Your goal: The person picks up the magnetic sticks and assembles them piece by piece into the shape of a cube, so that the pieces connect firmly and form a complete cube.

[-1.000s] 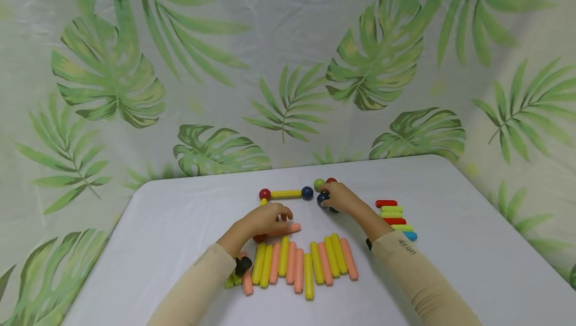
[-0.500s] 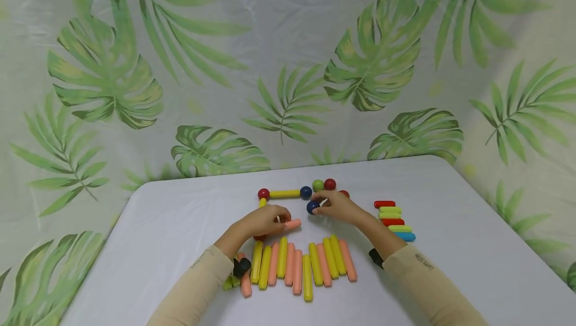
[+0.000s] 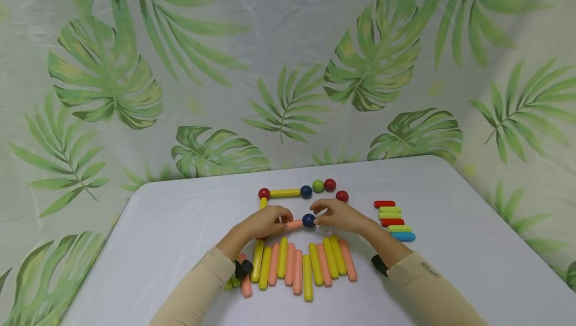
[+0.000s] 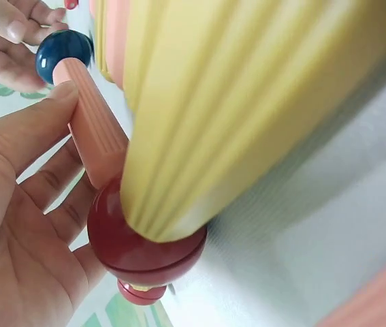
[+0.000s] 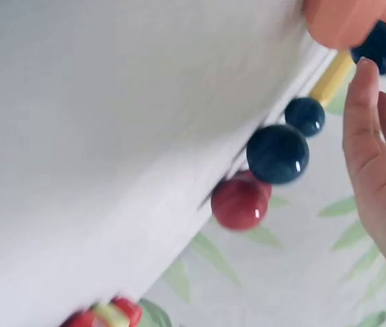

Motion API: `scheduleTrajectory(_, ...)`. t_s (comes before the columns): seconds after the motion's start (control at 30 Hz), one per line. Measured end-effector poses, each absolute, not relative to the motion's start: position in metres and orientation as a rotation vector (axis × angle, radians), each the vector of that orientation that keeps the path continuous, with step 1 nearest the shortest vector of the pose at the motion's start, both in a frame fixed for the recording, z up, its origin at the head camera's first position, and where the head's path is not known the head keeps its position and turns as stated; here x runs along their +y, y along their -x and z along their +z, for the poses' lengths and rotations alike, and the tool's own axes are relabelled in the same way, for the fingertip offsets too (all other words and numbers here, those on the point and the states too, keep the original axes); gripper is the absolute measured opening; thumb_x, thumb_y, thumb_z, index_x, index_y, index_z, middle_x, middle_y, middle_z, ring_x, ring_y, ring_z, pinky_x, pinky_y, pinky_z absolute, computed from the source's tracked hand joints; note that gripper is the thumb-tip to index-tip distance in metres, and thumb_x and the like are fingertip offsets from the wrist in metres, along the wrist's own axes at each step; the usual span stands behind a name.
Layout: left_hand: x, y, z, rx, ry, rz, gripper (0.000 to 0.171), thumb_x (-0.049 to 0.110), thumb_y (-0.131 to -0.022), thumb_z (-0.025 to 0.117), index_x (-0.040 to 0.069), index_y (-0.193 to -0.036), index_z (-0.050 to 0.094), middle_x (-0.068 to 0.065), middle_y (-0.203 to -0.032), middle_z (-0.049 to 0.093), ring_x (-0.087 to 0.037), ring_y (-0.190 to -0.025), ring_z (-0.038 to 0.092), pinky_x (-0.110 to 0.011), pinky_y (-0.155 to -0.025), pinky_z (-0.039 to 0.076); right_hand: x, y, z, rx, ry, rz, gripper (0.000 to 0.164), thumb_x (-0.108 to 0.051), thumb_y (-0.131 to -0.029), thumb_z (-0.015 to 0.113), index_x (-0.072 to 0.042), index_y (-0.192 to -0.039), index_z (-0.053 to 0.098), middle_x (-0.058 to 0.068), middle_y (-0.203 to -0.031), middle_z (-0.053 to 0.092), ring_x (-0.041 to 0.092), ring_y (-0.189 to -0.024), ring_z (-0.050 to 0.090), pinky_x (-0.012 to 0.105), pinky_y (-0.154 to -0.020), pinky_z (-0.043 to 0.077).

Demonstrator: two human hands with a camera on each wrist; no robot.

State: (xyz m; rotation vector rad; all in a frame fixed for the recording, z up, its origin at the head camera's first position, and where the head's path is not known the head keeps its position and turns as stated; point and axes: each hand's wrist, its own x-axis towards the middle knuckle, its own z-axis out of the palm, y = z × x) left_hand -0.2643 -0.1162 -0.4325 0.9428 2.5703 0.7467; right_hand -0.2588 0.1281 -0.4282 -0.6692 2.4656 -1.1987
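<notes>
My left hand (image 3: 268,220) pinches a salmon-pink ribbed stick (image 4: 96,116) between thumb and fingers. One end of that stick meets a red ball (image 4: 145,238) near my left palm. At its other end sits a dark blue ball (image 3: 308,220), against or very near the stick; whether it is joined I cannot tell. My right hand (image 3: 340,215) holds this blue ball at its thumb and fingertips, partly hidden. Behind the left hand, a yellow stick (image 3: 263,203) leads to a far red ball (image 3: 264,194). From there another yellow stick (image 3: 285,193) reaches a second blue ball (image 3: 306,191).
Yellow and pink sticks (image 3: 308,278) lie in a row in front of the hands. Beyond the right hand are a green ball (image 3: 318,185) and red balls (image 3: 342,196). Short coloured sticks (image 3: 392,222) lie to the right on the white table (image 3: 450,246). A leaf-print cloth hangs behind.
My right hand has brought the blue ball left and toward me, from the loose balls to the pink stick's end. The left hand stays nearly in place, holding the stick.
</notes>
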Motion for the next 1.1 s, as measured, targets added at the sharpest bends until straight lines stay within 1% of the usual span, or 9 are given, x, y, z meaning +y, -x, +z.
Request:
scheduleTrajectory(0.1,-0.115,0.264,-0.435,2.577,-0.948,0.732,0.018,0.014,-0.087,0.059,0.012,-0.106,0.061,0.005,-0.095,0.058,-0.01,-0.075,0.05,-0.022,-0.068,0.043,0.14,0.251,-0.427,2.543,0.618,-1.13,0.032,-0.018,-0.083,0.065,-0.005,-0.111,0.057,0.003,-0.095,0.057,0.018,-0.079,0.055,0.029,-0.069,0.049)
scheduleTrajectory(0.23,-0.114,0.262,-0.436,2.577,-0.943,0.729,0.02,0.014,-0.088,0.059,0.011,-0.107,0.061,0.004,-0.097,0.058,-0.01,-0.076,0.05,-0.023,-0.069,0.043,0.153,0.229,-0.425,2.574,0.464,-0.964,0.03,-0.019,-0.082,0.066,-0.01,-0.109,0.055,0.001,-0.08,0.053,0.017,-0.066,0.052,0.028,-0.06,0.046)
scheduleTrajectory(0.37,-0.114,0.261,-0.435,2.567,-0.935,0.737,0.021,0.015,-0.088,0.058,0.01,-0.108,0.061,0.004,-0.095,0.058,-0.01,-0.077,0.05,-0.023,-0.069,0.043,0.157,0.204,-0.422,2.552,0.325,-0.771,0.04,-0.02,-0.081,0.067,-0.013,-0.116,0.048,0.005,-0.067,0.051,0.018,-0.052,0.046,0.026,-0.05,0.04)
scheduleTrajectory(0.5,-0.114,0.26,-0.436,2.552,-0.921,0.751,0.021,0.016,-0.088,0.059,0.01,-0.108,0.061,0.005,-0.093,0.058,-0.01,-0.076,0.049,-0.023,-0.069,0.043,0.154,0.191,-0.426,2.558,0.28,-0.683,0.049,-0.02,-0.08,0.066,-0.011,-0.122,0.043,0.006,-0.067,0.05,0.017,-0.044,0.042,0.024,-0.044,0.037)
scheduleTrajectory(0.67,-0.113,0.26,-0.436,2.547,-0.905,0.764,0.022,0.017,-0.088,0.059,0.011,-0.108,0.061,0.005,-0.092,0.057,-0.01,-0.075,0.049,-0.023,-0.068,0.043,0.148,0.19,-0.428,2.632,0.233,-0.607,0.045,-0.019,-0.077,0.068,-0.009,-0.115,0.046,0.005,-0.072,0.05,0.017,-0.048,0.047,0.024,-0.045,0.042)
scheduleTrajectory(0.8,-0.113,0.26,-0.436,2.548,-0.899,0.765,0.022,0.018,-0.088,0.059,0.011,-0.109,0.061,0.006,-0.093,0.057,-0.01,-0.076,0.049,-0.023,-0.069,0.043,0.148,0.198,-0.422,2.68,0.266,-0.686,0.047,-0.018,-0.079,0.068,-0.011,-0.118,0.044,0.005,-0.074,0.051,0.018,-0.058,0.049,0.026,-0.05,0.043)
scheduleTrajectory(0.87,-0.113,0.26,-0.436,2.549,-0.898,0.763,0.022,0.018,-0.088,0.059,0.012,-0.109,0.061,0.007,-0.093,0.057,-0.01,-0.076,0.05,-0.022,-0.069,0.043,0.148,0.207,-0.418,2.71,0.333,-0.824,0.05,-0.016,-0.081,0.066,-0.01,-0.123,0.04,0.003,-0.074,0.052,0.017,-0.06,0.049,0.027,-0.051,0.043)
scheduleTrajectory(0.97,-0.113,0.26,-0.437,2.552,-0.902,0.762,0.022,0.018,-0.088,0.059,0.012,-0.109,0.061,0.007,-0.093,0.058,-0.01,-0.076,0.05,-0.022,-0.069,0.044,0.144,0.224,-0.415,2.715,0.442,-1.109,0.048,-0.012,-0.085,0.061,-0.006,-0.126,0.036,0.004,-0.077,0.052,0.017,-0.06,0.052,0.029,-0.054,0.047)
scheduleTrajectory(1.1,-0.114,0.261,-0.437,2.551,-0.915,0.763,0.022,0.018,-0.088,0.06,0.011,-0.109,0.062,0.006,-0.095,0.059,-0.009,-0.076,0.05,-0.022,-0.069,0.044,0.131,0.247,-0.416,2.583,0.451,-1.471,0.043,-0.009,-0.089,0.056,-0.002,-0.126,0.036,0.01,-0.091,0.051,0.017,-0.07,0.059,0.032,-0.064,0.052)
